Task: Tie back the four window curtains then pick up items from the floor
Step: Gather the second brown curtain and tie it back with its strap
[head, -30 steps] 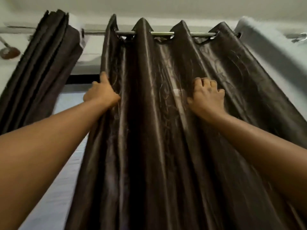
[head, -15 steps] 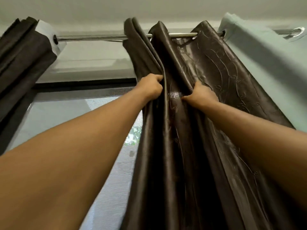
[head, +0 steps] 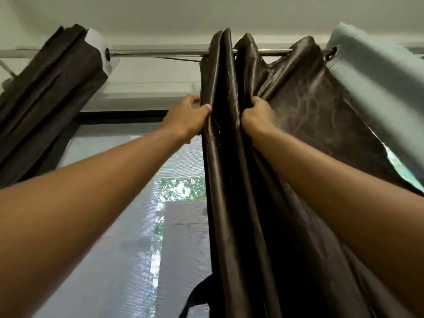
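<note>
While both arms reach up toward twelve o'clock, the left hand (head: 187,118) curls its fingers round the leading edge of the curtain (head: 309,125), and the right hand (head: 257,115) clenches the next pleat, just beside it at three o'clock. Two pleats are squeezed together between the hands. The rest of the curtain hangs half spread toward two o'clock, threaded on the rod (head: 160,52). A bunched curtain (head: 57,95) hangs at ten o'clock, well apart. A pale curtain (head: 378,72) touches the brown one at two o'clock. The window (head: 114,226) shows at seven o'clock. A dark loop (head: 197,292) sits at six o'clock, and what it is cannot be told.

The step looks to be gathering this curtain along the rod, with no tying begun. The next move likely calls for bunching the loose part toward the pale curtain, then lowering the hands to bind the bundle. The floor is out of view.
</note>
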### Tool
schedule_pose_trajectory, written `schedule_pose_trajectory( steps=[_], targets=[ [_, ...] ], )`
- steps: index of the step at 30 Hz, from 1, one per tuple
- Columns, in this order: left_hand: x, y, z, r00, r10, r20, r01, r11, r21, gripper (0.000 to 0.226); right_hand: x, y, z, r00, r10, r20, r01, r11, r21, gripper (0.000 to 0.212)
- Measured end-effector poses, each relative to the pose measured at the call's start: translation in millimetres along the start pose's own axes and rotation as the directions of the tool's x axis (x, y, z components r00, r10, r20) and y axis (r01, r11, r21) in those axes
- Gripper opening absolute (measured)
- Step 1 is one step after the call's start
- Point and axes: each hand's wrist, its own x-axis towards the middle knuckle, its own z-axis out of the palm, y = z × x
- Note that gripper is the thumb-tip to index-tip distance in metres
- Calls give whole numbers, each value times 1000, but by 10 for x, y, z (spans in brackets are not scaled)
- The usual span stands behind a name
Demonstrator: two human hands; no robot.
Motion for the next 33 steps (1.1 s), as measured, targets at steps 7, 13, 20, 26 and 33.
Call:
schedule_pose_trajectory(
  steps=[7, 13, 20, 26, 33],
  targets=[
    [114, -213, -998, 960, -278, 27, 275, 926, -259, 44, -457, -1055, 965, 705, -189, 684, -173, 889, 424, 35],
    [70, -413, -1149, 932, -279, 231, 304, 949, -82, 30, -249, -1056, 743, 851, -103, 515, 120, 993, 0, 32],
    [38, -208, -831, 928, -251, 275, 270, 962, -33, 72, 121, -139, -176, 976, 49, -210, -127, 918, -377, 74],
    [143, 14, -368, 976, -166, 139, 147, 979, 139, 51, 230, 260, -436, 971, 218, 101, -189, 952, -239, 42],
    [204, 626, 480, 997, -42, 58, 18, 933, 360, 44, 230, 426, -955, 969, 52, 240, -14, 988, -156, 22]
  ],
)
